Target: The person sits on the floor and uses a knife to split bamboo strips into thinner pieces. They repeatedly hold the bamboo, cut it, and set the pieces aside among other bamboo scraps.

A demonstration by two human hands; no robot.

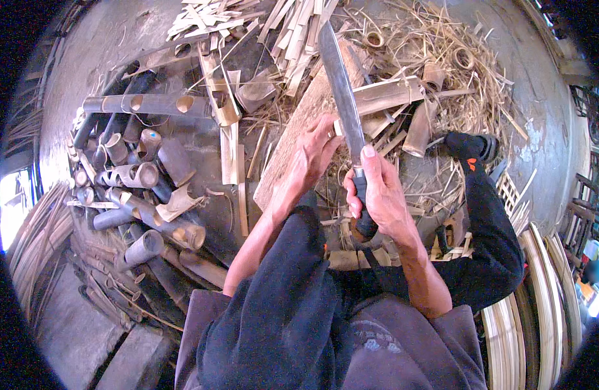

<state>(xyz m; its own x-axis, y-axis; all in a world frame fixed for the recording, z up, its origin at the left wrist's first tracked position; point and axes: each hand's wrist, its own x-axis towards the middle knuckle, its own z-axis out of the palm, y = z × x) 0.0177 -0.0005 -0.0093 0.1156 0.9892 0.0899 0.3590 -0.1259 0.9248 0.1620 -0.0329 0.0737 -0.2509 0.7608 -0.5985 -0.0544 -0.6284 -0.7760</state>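
My right hand (382, 195) is closed round the dark handle of a large knife (342, 81), whose long, broad blade points away from me and slightly left. My left hand (312, 148) pinches the near end of a split bamboo piece (389, 95). The blade passes over that piece, hiding part of it; I cannot tell whether they touch. Below my left hand and beyond it lies a long, thick wooden plank (291, 140), slanting away to the right. Bamboo shavings surround both.
Cut bamboo tubes (127, 175) pile up on the left, some with holes. Pale split strips (300, 39) lie at the far middle. Fibrous shavings (475, 84) heap at the far right, with bamboo rings among them. Bundled long strips (540, 286) stand near my right leg.
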